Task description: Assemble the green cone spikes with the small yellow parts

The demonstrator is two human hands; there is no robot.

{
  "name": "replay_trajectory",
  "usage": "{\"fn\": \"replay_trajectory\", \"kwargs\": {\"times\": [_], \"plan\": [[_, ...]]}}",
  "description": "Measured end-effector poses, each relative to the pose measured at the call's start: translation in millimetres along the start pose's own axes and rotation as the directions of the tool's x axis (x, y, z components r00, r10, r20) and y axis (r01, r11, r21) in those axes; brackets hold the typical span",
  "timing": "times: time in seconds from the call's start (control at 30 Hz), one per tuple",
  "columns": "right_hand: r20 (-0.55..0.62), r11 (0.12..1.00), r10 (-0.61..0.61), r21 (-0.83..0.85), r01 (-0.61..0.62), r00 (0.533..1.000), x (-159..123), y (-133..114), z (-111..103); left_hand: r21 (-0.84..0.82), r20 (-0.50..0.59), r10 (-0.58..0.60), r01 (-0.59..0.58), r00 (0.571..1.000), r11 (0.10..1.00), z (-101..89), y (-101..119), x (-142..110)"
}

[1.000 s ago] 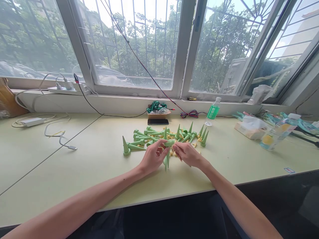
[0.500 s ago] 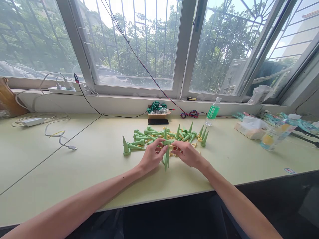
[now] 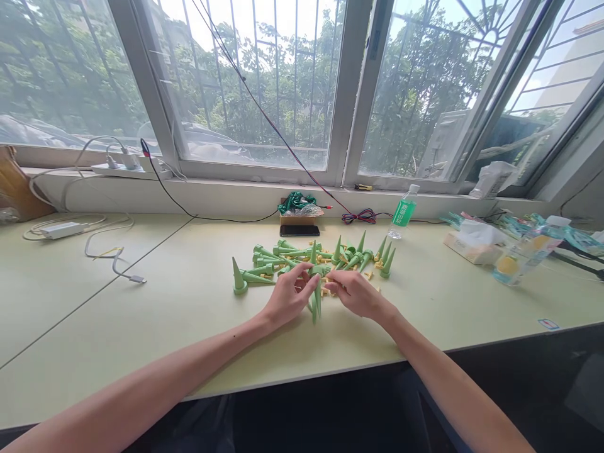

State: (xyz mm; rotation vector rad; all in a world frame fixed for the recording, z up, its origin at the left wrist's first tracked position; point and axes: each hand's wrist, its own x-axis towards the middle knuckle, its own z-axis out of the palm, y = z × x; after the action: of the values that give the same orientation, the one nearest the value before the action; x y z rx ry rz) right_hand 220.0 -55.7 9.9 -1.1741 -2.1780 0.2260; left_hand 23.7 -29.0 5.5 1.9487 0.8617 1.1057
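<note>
My left hand is closed, its thumb and fingers pinching a green plastic plant watering spike with the point down. My right hand is at the right side of that spike's cap, fingertips pressed together. Whatever is between them is too small to make out. Around and behind both hands lies a pile of green spikes mixed with small yellow valve pieces. One spike stands point up at the pile's left end, and another upright spike stands at the right.
Behind the pile are a black phone and a small cardboard box with green stuff. A green-labelled bottle, a tissue box and another bottle are to the right. A cable plug and white adapter lie left.
My right hand's fingertips have shifted slightly at the spike's cap, and the cap looks a little turned. My left hand keeps its place and grip.
</note>
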Motion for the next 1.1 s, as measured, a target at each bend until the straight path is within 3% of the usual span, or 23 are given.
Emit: {"fn": "replay_trajectory", "kwargs": {"times": [0.27, 0.6, 0.9, 1.1], "plan": [[0.032, 0.985, 0.080, 0.152, -0.084, 0.996, 1.3, -6.2, -3.7, 0.131, 0.023, 0.140, -0.142, 0.990, 0.981, 0.9, -0.6, -2.9], [0.067, 0.946, 0.145, 0.283, -0.158, 0.987, 0.6, -9.6, -7.2, 0.138, 0.026, 0.164, -0.166, 0.986, 0.976, 1.1, -0.1, -3.6], [-0.131, 0.980, 0.067, 0.197, -0.040, 0.989, 1.4, -1.7, -0.1, -0.026, -0.025, 0.028, -0.029, 0.999, 0.999, 0.0, 0.7, -0.7], [-0.125, 0.990, 0.008, 0.142, 0.010, 0.992, -0.5, 2.6, 2.0, -0.123, -0.005, -0.052, 0.051, 0.999, 0.991, -0.1, 3.5, 0.4]]}}
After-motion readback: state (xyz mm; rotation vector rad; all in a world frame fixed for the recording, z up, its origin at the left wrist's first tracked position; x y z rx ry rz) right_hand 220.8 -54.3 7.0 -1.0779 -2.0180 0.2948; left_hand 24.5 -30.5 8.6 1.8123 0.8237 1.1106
